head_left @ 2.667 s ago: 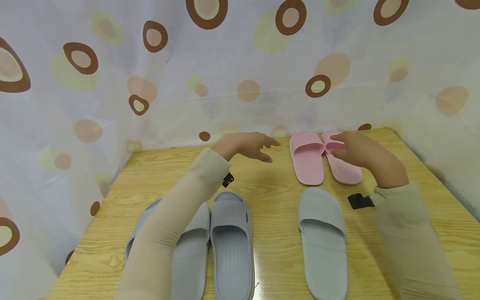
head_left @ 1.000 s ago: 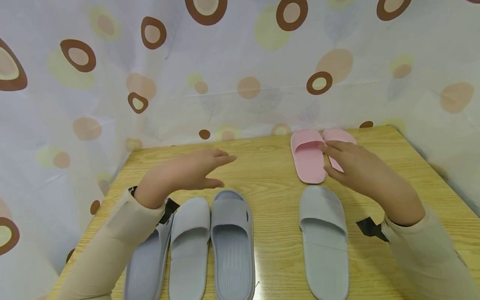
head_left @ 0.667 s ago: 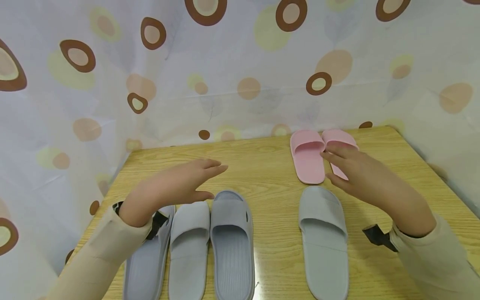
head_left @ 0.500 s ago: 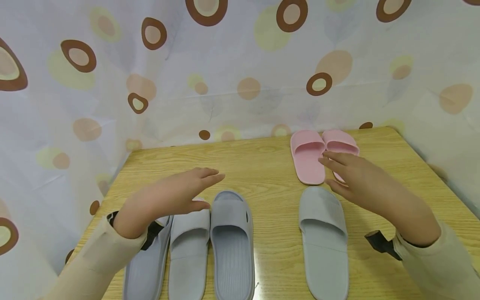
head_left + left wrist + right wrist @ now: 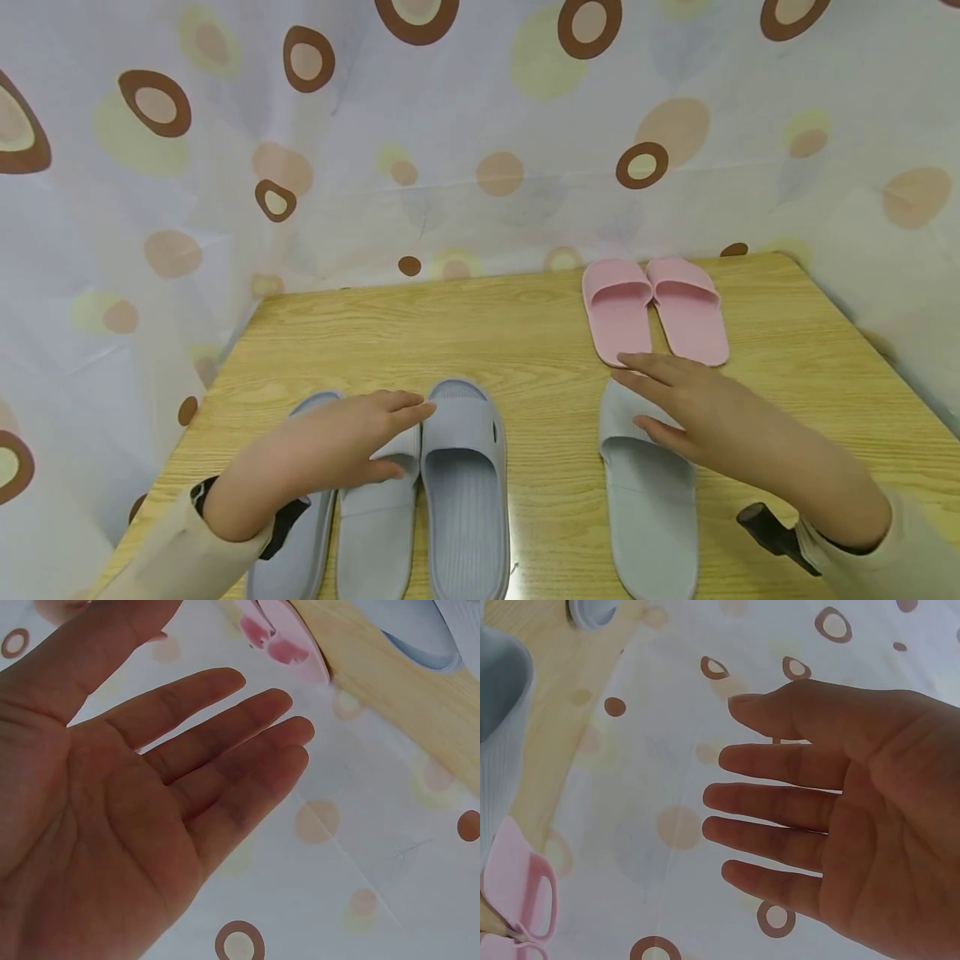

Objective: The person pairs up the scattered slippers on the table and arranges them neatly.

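The pale slipper [image 5: 651, 525] lies alone on the table [image 5: 558, 467] under your right hand [image 5: 712, 408], whose fingers are straight and grip nothing. Your left hand [image 5: 330, 446], likewise holding nothing, is above the row of three slippers [image 5: 377, 533], seemingly clear of them, though the gap is hard to judge. Beyond your right hand, the pink pair [image 5: 621, 321] sits near the patterned cloth [image 5: 450, 200].

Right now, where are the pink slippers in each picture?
Head: pink slippers right of centre, far back on the table.
Left wrist: pink slippers at the top, just right of centre.
Right wrist: pink slippers in the bottom left corner.
Shared landmark: spotted cloth.
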`<state>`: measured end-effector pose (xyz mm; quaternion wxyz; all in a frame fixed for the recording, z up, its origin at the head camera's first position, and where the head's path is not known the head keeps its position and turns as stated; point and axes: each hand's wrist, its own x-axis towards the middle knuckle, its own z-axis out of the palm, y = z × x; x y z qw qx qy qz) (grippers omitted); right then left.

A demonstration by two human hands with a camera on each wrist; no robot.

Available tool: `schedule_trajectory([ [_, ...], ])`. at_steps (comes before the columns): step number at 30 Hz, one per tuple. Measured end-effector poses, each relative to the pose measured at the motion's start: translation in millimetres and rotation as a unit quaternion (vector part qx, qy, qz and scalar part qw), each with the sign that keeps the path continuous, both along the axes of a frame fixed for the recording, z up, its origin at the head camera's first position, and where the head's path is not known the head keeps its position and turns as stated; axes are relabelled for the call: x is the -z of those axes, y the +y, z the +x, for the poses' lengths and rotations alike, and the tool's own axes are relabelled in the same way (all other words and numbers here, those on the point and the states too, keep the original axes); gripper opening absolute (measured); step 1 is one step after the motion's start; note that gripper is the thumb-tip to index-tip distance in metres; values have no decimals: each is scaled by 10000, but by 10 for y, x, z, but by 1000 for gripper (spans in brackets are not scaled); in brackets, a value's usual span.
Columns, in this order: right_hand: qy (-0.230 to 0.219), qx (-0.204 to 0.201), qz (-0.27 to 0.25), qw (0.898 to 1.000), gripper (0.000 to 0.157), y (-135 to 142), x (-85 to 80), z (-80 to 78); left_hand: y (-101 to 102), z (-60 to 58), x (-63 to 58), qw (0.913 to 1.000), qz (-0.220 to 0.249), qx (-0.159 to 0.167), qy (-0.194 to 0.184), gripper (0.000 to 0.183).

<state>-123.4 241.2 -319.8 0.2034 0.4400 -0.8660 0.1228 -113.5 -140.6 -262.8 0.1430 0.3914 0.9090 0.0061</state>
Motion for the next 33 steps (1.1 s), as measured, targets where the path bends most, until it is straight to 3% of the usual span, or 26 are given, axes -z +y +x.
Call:
schedule_trajectory([
  [12,161,-46,49,9998,66,-5,173,127,-35,84,277,9990,-246,-48,-361,63],
  [15,31,32,210,9998,46,2,210,176,-44,98,338,9980,-322,-114,-535,64],
  [17,-41,80,327,9994,41,4,236,209,-43,109,373,9969,-374,-169,-675,65],
  [20,-130,107,454,9988,57,-6,285,253,-43,130,424,9956,-442,-255,-787,65],
  [27,-621,-49,565,9965,53,-29,453,360,-70,200,595,9958,-506,-241,-722,65],
  [33,-1128,-160,989,9886,58,-40,635,453,-80,265,705,9940,-513,-595,-762,66],
])
